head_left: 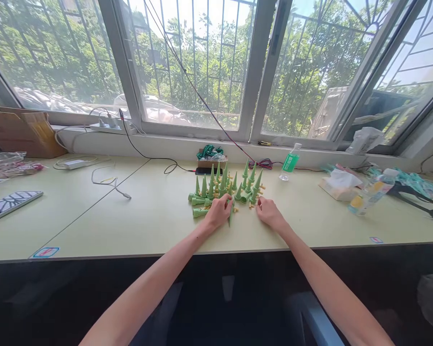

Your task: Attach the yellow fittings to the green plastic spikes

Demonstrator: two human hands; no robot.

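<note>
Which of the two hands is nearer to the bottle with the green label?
Right. The right hand is in front of the bottle, slightly to its left; the left hand is farther left, with a green spike at its fingertips.

Passage lies open over the worktop (159, 216) left of the green cones (222, 186), and right, up to the tissue pack (339, 185); upright tips crowd the middle, with a bottle (290, 164) beyond, far right.
</note>
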